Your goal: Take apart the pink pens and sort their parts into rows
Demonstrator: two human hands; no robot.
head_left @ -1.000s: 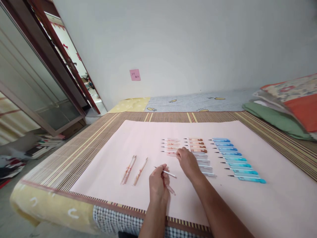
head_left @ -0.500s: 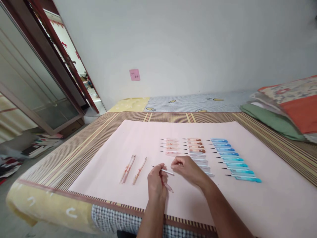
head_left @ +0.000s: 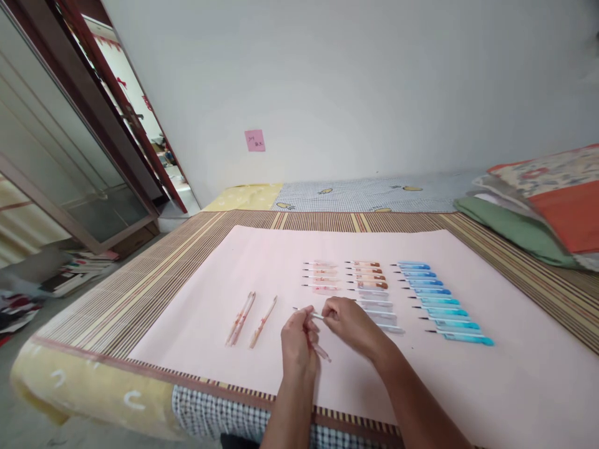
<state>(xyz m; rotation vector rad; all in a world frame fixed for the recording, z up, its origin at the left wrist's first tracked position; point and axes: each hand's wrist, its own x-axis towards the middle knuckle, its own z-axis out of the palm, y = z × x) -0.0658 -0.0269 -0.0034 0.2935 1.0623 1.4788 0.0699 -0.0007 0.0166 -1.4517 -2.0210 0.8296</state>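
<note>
My left hand [head_left: 298,343] is closed around a white pen refill [head_left: 317,316] with a dark tip that points left. A clear pinkish pen barrel [head_left: 322,353] sticks out below the same hand's fingers. At the refill's right end, my right hand [head_left: 349,317] is closed in a pinch; its fingertips partly hide that end. To the left lie a single patterned pen [head_left: 262,323] and a close pair of similar pens [head_left: 241,319]. Beyond my hands, pink-patterned barrels [head_left: 324,280] lie with refills beside them.
Brown-ended barrels [head_left: 372,269], clear barrels [head_left: 381,305] and blue barrels [head_left: 442,299] lie in columns with refills on a pale pink sheet [head_left: 196,299]. A striped mat [head_left: 154,274] is underneath. Folded fabrics [head_left: 528,231] are piled at right, and a wall [head_left: 355,93] stands behind.
My right hand has closed in on the refill's right end, where a small gap was before. The refill and my left hand have shifted slightly right.
</note>
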